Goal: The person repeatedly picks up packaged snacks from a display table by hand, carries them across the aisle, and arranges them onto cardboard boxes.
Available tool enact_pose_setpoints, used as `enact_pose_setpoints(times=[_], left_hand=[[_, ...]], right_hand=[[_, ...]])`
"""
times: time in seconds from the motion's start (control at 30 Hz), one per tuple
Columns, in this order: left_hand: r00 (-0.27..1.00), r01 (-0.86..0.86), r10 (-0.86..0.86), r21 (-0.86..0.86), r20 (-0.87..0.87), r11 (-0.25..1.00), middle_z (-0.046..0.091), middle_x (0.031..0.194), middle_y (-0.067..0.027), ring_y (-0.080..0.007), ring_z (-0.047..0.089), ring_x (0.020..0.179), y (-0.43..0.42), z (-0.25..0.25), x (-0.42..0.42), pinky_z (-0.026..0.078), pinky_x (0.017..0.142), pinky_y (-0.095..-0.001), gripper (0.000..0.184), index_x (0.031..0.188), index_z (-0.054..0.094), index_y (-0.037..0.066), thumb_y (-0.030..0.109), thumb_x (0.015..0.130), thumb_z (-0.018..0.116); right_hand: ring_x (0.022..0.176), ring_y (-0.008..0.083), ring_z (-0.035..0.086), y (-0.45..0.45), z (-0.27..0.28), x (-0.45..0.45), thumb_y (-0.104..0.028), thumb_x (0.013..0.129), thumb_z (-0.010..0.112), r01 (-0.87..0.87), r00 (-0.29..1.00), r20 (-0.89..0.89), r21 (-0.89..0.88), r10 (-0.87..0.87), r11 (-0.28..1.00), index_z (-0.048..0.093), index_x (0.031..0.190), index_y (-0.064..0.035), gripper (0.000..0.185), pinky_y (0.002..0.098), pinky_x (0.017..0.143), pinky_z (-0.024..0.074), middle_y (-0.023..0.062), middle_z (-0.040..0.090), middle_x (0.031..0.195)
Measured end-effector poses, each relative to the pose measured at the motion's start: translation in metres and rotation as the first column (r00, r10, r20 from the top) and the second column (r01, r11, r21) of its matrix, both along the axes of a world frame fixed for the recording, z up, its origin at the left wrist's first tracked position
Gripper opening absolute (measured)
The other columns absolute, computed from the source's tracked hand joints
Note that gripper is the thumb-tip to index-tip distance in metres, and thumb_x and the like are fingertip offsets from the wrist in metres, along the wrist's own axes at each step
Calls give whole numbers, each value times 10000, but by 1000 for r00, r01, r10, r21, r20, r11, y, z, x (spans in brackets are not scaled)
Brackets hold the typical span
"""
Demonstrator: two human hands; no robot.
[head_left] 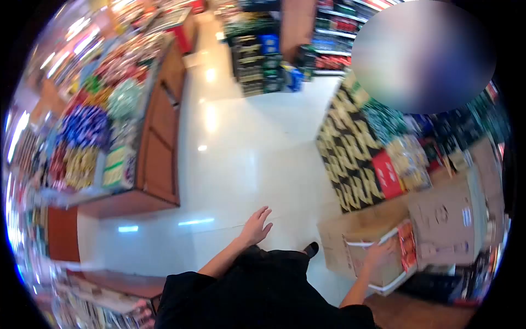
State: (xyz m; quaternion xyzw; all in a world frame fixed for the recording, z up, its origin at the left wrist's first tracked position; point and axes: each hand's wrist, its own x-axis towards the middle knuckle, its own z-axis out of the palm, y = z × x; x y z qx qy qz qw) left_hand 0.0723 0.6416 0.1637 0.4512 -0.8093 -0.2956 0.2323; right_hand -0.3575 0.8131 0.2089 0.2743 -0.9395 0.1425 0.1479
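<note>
My left hand (256, 227) hangs in front of my dark clothing, above the pale shiny floor. Its fingers are stretched out with the thumb apart, and nothing is in it. At the right, my right hand (378, 253) grips a cardboard box (359, 257) with white edges and a red printed panel. The hand lies over the box near that panel; its fingertips are blurred. A larger brown carton (441, 219) stands just beyond the box. One dark shoe (312, 250) shows on the floor between my hands.
A wooden display counter (159, 137) heaped with colourful wrapped goods stands at the left. Black-and-gold patterned cartons (350, 151) are stacked at the right. More stacked boxes (251, 64) and a lit shelf (333, 41) stand farther off. A pale floor aisle (235, 148) runs between.
</note>
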Motion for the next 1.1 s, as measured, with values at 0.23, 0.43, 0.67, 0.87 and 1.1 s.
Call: enact_pose_setpoints(times=[0.23,0.43,0.67,0.87,1.1], left_hand=[[926,-357,351,-23,-138,934,498,1344,-202,-382,513,1206,20,14,150,436,1020,-432,460,1293,503,29,169,881,649],[763,-606,597,49,-249,794,539,1278,-192,-372,537,1167,19,44,290,449,987,-416,368,1232,542,21,190,914,618],[644,-737,741,107,-191,668,548,1254,-178,-369,538,1157,7,37,504,440,992,-412,325,1203,564,56,204,919,618],[549,-835,835,21,-42,550,565,1220,-191,-368,537,1154,10,58,693,435,996,-415,363,1217,552,32,190,901,635],[131,-977,966,135,-222,163,612,1149,-163,-275,604,1065,8,86,857,490,897,-364,399,1233,545,-1,191,902,656]], right_hand=[[1297,414,403,-160,-69,315,-192,791,709,-810,398,354,-299,846,505,491,1255,40,562,473,1106,318,261,469,1340],[1219,376,489,-255,-62,501,-231,795,717,-969,-230,575,-208,785,-132,507,1243,33,561,436,1045,396,247,516,1284],[1147,386,543,-348,-93,747,-238,803,712,-916,-400,551,-262,733,-303,535,1216,34,525,431,989,443,242,569,1211],[1085,356,591,-365,-59,973,-237,822,703,-825,-553,464,-418,692,-380,538,1244,22,522,404,928,483,219,582,1209],[1021,282,633,-373,24,1154,-229,830,717,-710,-704,547,-554,453,-434,532,1267,24,537,364,868,520,192,606,1190]])
